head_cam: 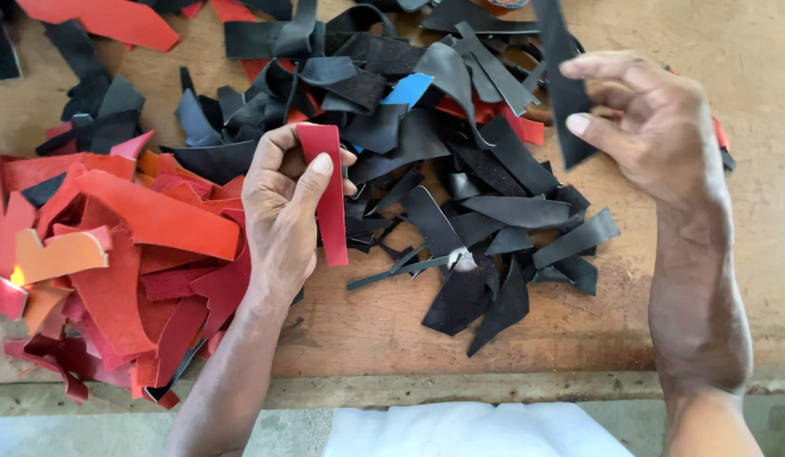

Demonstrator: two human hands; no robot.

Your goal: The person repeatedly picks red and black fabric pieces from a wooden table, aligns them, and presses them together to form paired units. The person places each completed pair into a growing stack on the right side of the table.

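Worn wood table point(731, 279), matte leather offcuts. Left hand point(282, 211) pinches red strip point(329, 195) just left of black pile point(460, 169); right hand point(655, 127) grips black strip point(566, 85) above it. Red pile point(113, 254) far left.

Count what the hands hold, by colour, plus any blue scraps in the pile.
Red leather strip, held upright in the left hand: 1
Black leather strip, pinched in the right hand: 1
Bright blue scrap lying among the black offcuts: 1
Total: 3
The loose red and black heaps overlap too much to count.
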